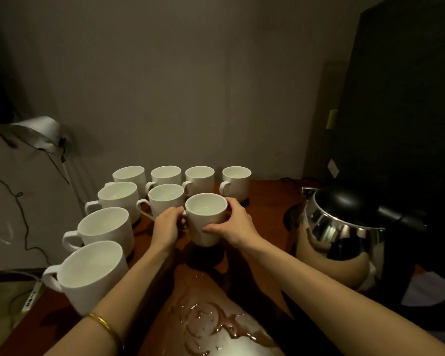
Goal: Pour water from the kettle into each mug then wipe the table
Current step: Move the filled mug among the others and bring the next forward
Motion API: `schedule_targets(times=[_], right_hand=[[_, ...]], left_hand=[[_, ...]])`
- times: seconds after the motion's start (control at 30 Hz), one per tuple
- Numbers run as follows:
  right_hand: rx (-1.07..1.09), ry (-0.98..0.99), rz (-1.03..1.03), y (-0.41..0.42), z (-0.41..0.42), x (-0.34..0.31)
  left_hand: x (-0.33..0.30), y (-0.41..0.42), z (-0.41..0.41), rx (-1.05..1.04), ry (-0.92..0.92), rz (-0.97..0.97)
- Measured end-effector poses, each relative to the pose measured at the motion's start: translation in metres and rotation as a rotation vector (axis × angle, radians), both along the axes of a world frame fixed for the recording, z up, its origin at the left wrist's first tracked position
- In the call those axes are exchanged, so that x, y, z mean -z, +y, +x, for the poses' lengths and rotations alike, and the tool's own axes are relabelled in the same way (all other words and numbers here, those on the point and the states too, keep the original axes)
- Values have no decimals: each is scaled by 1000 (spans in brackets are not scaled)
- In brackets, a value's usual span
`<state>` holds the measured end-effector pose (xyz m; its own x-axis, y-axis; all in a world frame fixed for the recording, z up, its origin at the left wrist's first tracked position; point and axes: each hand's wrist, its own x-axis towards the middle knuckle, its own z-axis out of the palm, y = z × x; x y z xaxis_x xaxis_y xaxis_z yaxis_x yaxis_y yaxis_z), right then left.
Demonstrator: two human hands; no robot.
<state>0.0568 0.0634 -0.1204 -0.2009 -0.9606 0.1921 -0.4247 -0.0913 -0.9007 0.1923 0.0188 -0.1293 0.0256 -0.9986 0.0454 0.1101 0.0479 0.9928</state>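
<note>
Several white mugs stand on the brown table (265,214) at the left and back. One white mug (206,217) sits at the middle, and both hands hold it. My left hand (168,224) grips its handle side. My right hand (235,222) wraps its right wall. This mug has water in it. The steel kettle (344,232) with a black lid stands to the right, apart from my hands. A puddle of spilled water (206,327) lies on the table near the front edge, between my forearms.
A silver desk lamp (39,132) and loose cables hang off the table's left side. A tall black appliance (406,98) fills the right. A power strip (31,296) lies below the left table edge. A white cloth (427,289) lies right of the kettle.
</note>
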Motion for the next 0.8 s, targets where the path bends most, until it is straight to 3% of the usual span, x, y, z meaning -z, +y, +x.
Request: schedule_targets(times=[0.6,0.8], right_hand=[[-54,-106,50,-54,-17,11],[-86,-110,43,-57,-18,13]], left_hand=[[21,-32,-14,-22,-12,-14],[26,-31,-16,-116,-198,-86]])
